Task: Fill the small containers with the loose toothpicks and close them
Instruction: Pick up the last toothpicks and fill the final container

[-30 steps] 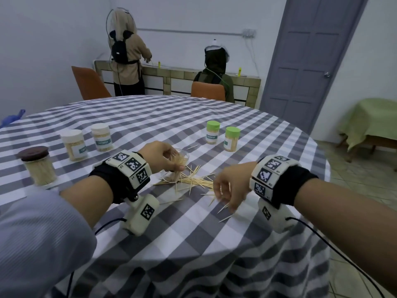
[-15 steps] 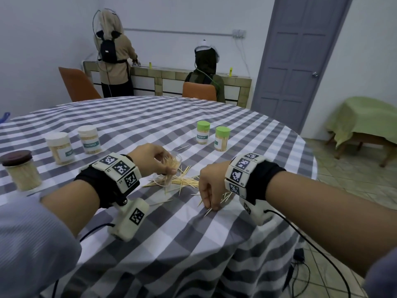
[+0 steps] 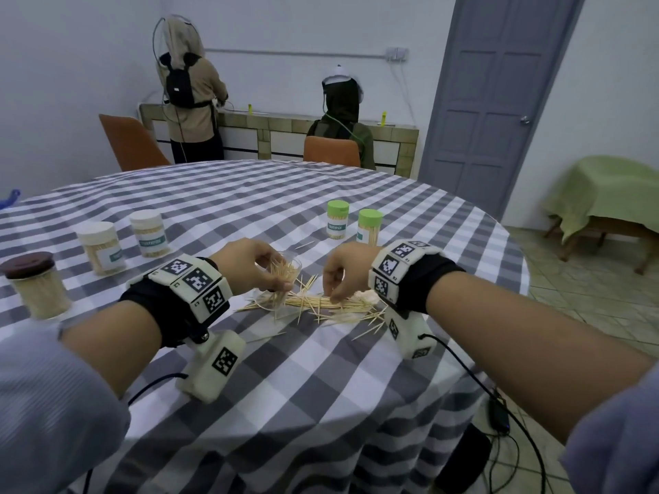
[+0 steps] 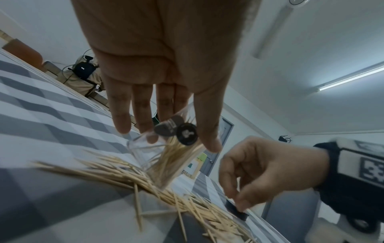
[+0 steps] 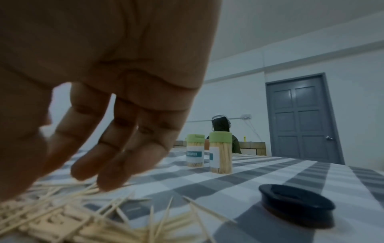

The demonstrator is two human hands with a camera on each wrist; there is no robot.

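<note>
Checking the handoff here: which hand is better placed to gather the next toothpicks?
Right. The right hand is over the loose toothpicks, fingers down among them; the left hand holds the tilted clear container.

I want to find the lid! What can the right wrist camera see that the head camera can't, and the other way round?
Only the right wrist view shows the dark lid lying on the cloth. Only the head view shows the left hand holding the clear cup, plus the white-lidded jars. Both show the toothpicks, the green-lidded jars and the right hand.
</note>
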